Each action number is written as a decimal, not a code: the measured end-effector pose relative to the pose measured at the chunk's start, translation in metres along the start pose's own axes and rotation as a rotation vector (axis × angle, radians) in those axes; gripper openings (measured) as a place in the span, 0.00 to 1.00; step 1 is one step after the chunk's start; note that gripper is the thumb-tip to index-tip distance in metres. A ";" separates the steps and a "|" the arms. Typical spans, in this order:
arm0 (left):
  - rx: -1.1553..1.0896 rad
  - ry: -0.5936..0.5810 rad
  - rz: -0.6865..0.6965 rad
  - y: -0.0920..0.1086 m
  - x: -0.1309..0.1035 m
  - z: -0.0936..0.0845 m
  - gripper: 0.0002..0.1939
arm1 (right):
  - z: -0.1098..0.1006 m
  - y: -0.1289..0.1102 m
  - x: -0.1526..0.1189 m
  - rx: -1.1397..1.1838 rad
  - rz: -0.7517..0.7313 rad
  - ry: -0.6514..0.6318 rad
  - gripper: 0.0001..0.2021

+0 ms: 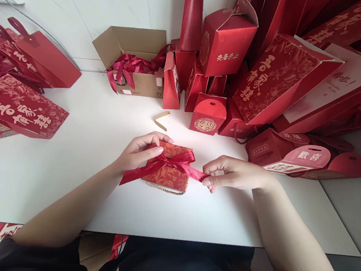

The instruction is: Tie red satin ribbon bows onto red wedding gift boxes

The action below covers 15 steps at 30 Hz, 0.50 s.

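In the head view, a small red gift box (158, 178) with a gold floral pattern rests on the white table. A dark red ribbon (182, 166) is tied in a bow across its top, and a twisted gold cord (166, 190) lies along its near edge. My left hand (139, 151) is closed at the box's far left corner, its thumb over the left side of the bow and its fingers along the far edge. On the other side, my right hand (227, 173) pinches the ribbon's right tail, pulled out from the box. The left tail hangs loose under my left wrist.
A bent gold strip (161, 121) lies beyond the box. Behind it stands an open cardboard box (140, 87) with ribbons. Red gift boxes and bags (209, 112) crowd the back right. More red bags (27, 109) stand at left. The table's front edge (190, 240) is near my body.
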<state>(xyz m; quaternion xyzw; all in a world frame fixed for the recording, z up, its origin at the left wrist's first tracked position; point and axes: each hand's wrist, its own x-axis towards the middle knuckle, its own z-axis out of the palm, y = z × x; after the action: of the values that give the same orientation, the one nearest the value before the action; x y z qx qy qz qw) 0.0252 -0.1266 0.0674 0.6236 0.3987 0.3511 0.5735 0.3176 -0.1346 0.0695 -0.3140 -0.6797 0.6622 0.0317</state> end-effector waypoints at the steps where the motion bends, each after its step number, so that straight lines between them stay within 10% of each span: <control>1: 0.012 0.004 0.003 0.000 0.000 0.000 0.16 | 0.001 -0.001 0.000 -0.021 -0.016 0.019 0.17; 8: 0.090 0.064 0.010 0.001 -0.002 0.008 0.17 | 0.033 -0.023 0.010 -0.193 -0.290 0.646 0.14; 15: 0.192 0.192 0.119 -0.001 -0.007 0.021 0.15 | 0.076 -0.021 0.037 -0.539 -0.398 1.010 0.10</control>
<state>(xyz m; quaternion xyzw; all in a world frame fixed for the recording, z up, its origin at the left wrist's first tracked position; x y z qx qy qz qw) 0.0411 -0.1417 0.0643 0.6615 0.4458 0.4028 0.4488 0.2445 -0.1827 0.0658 -0.4531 -0.7702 0.2171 0.3928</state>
